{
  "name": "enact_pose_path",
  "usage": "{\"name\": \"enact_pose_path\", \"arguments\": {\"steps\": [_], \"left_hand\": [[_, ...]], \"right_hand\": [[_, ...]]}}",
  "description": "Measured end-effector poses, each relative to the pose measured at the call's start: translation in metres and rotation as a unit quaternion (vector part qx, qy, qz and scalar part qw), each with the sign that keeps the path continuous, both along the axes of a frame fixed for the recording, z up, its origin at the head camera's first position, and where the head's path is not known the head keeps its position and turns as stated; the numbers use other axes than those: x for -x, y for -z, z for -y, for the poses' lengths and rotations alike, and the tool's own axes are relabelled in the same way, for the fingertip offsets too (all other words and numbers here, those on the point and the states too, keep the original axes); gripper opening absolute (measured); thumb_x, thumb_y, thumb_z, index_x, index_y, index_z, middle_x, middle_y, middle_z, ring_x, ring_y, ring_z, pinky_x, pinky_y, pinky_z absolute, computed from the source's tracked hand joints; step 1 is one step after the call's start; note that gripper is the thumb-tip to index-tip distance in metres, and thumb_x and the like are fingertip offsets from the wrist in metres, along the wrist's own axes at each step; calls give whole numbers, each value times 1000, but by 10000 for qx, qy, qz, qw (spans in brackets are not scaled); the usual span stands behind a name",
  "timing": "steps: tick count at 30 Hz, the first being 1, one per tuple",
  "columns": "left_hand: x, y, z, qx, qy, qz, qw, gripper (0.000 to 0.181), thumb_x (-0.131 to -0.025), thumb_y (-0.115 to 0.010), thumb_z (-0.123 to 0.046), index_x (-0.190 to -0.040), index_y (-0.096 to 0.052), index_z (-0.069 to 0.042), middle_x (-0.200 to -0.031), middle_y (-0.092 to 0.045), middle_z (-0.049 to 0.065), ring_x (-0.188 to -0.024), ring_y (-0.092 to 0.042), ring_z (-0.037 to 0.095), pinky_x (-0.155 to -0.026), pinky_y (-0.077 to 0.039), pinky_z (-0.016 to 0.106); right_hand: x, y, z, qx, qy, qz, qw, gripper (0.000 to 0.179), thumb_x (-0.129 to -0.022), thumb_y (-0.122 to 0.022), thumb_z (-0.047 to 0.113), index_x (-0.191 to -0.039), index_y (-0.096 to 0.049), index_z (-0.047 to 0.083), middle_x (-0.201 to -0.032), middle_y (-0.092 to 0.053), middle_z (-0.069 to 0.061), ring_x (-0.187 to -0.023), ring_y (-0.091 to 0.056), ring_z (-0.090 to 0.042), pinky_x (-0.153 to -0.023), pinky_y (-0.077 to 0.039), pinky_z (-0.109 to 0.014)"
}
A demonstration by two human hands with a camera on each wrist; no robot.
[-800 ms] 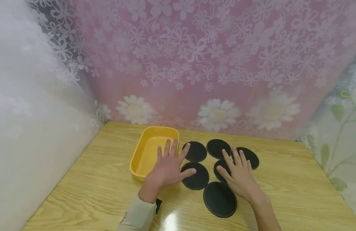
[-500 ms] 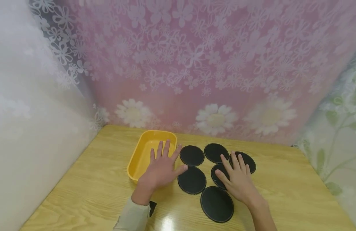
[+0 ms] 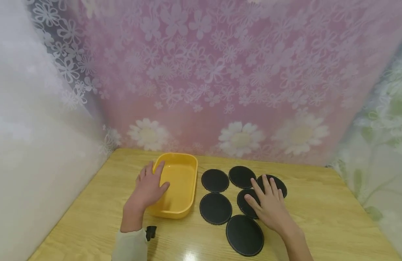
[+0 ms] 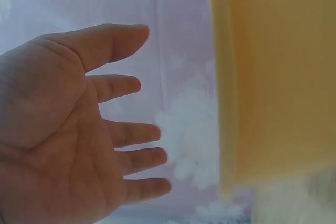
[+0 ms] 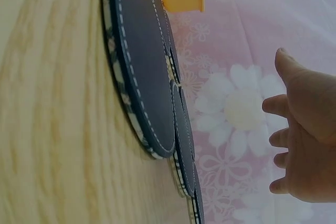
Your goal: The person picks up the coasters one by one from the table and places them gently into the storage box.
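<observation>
My left hand (image 3: 145, 190) hovers at the left side of a yellow rectangular tray (image 3: 179, 183), overlapping its left rim in the head view. Its fingers are spread, and in the left wrist view the hand (image 4: 68, 129) holds nothing, apart from the tray's wall (image 4: 286, 72). My right hand (image 3: 272, 208) is over the right-hand group of round black coasters (image 3: 245, 235), fingers extended. In the right wrist view this hand (image 5: 310, 135) stands clear above the stitched coasters (image 5: 147, 72) and holds nothing. It partly hides two coasters in the head view.
Several coasters lie flat and close together to the right of the tray on a light wood table (image 3: 321, 217). A pink floral backdrop (image 3: 194, 83) rises behind the table, with pale hangings (image 3: 41, 152) at the sides. A black strap piece (image 3: 151, 232) sits at my left cuff.
My left hand has moved left, away from the coasters and across the tray to its left side. The right hand stays over the coasters. The head view has tilted slightly upward.
</observation>
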State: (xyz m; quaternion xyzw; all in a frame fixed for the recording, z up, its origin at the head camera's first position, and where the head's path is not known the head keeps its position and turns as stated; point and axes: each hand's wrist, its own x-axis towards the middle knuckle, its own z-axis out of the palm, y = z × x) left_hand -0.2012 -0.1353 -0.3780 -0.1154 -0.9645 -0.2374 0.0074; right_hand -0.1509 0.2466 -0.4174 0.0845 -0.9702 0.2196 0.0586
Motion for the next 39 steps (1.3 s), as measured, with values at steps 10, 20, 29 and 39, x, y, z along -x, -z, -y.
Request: {"name": "enact_pose_path", "arguments": {"steps": [10,20,29,39], "left_hand": [[-5,6,38,-743,-8,898,9932,67,-101,-51,-18,-155,-17,4,-151,-24,39,-136,-28,58,-104,-32,66],[3,10,46,-555,173,805,9951,54,-96,-50,-8,-144,-37,12,-133,-54,33,-113,-58,37,-92,-45,53],[15,35,70,-1628,605,1270,9766,56,-94,-54,-7,-148,-39,-1,-135,-52,28,-108,-61,34,-72,-53,40],[21,52,88,-3206,1101,2107,9169,67,-102,-52,-16,-159,-18,-9,-148,-33,35,-110,-63,31,-77,-57,44]], "right_hand": [[-1,13,-1,166,23,-78,9998,72,-101,-48,51,-157,-30,10,-162,-5,-30,-146,0,-54,-107,-6,-75],[6,15,-7,260,73,-410,9988,74,-98,-58,44,-156,-31,7,-159,-11,-33,-144,-4,-57,-104,-12,-78],[6,13,-21,219,225,-491,9983,75,-98,-63,33,-156,-27,4,-157,-9,-37,-141,-5,-62,-104,-12,-77],[6,11,-32,227,258,-540,9980,77,-96,-65,32,-155,-27,1,-155,-10,-39,-138,-6,-66,-103,-12,-78]]}}
